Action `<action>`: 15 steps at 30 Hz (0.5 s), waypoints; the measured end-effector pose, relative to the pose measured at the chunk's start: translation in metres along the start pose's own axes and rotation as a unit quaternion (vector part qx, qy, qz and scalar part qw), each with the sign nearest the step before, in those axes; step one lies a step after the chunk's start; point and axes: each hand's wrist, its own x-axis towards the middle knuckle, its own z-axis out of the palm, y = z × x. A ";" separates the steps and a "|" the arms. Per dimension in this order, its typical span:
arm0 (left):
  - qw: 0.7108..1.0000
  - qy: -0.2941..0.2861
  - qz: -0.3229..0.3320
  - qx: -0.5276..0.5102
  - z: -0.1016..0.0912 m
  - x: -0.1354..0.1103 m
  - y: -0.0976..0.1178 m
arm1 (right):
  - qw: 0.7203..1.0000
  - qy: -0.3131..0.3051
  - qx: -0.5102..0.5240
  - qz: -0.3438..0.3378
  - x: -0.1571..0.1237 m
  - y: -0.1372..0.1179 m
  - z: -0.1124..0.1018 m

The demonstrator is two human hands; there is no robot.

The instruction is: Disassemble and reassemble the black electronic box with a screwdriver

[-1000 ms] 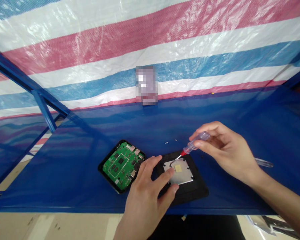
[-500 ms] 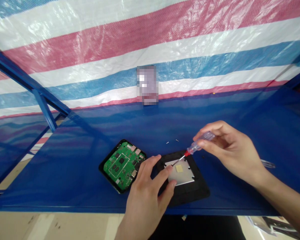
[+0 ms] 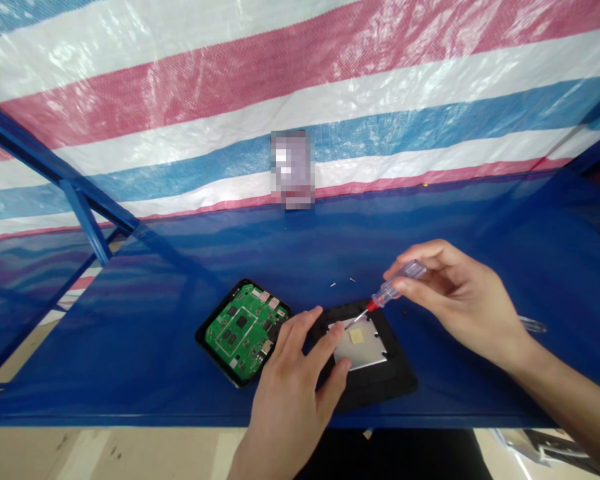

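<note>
My right hand (image 3: 463,307) is closed around the clear handle of a screwdriver (image 3: 397,285) with a red collar. Its shaft slants down and left to a silver metal plate (image 3: 367,353), and the tip ends beside my left index finger. The plate bears a yellowish square pad (image 3: 357,335) and sits on a flat black cover (image 3: 397,383). Spread over the cover's left side, my left hand (image 3: 300,373) rests its fingers on cover and plate, partly hiding them. Left of it lies a black case (image 3: 203,340) holding a green circuit board (image 3: 237,327).
Two small screws (image 3: 333,285) lie beyond the cover on the blue table (image 3: 145,320). A clear-handled tool (image 3: 533,325) lies partly hidden behind my right wrist. A blurred-out object (image 3: 293,170) stands at the back, before a striped sheet (image 3: 190,100). Blue frame bars (image 3: 87,220) rise at left.
The whole view has shifted slightly. Both hands keep nearly the same pose, the screwdriver tip still at the plate beside my left index finger.
</note>
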 end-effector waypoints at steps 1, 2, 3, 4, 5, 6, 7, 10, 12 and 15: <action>1.000 0.001 0.001 0.001 0.000 0.000 0.000 | 1.000 0.000 -0.001 -0.001 0.000 0.000 0.000; 1.000 0.002 0.001 0.002 0.000 0.000 0.000 | 1.000 -0.002 -0.001 -0.003 0.000 0.000 0.000; 1.000 0.004 0.002 0.003 0.000 0.000 0.000 | 1.000 -0.003 -0.002 -0.006 0.000 0.000 0.000; 1.000 0.006 0.002 0.005 0.000 0.000 0.000 | 1.000 -0.002 -0.003 -0.008 0.000 0.000 -0.001; 1.000 0.010 0.004 0.006 0.000 0.000 0.000 | 1.000 0.000 -0.005 -0.011 0.000 -0.001 -0.001; 1.000 0.014 0.006 0.008 0.000 0.000 0.000 | 1.000 0.004 -0.007 -0.013 -0.001 -0.001 -0.001; 1.000 0.018 0.008 0.009 0.001 0.000 0.000 | 1.000 0.007 -0.009 -0.014 -0.001 -0.001 -0.001; 1.000 0.023 0.011 0.012 0.001 0.001 0.000 | 1.000 0.011 -0.013 -0.018 -0.002 -0.002 -0.001; 1.000 0.021 0.009 0.015 0.002 0.001 0.000 | 1.000 0.007 -0.014 -0.020 -0.003 -0.002 -0.001; 1.000 0.018 0.006 0.014 0.002 0.001 0.000 | 1.000 0.004 -0.016 -0.016 -0.003 -0.003 0.000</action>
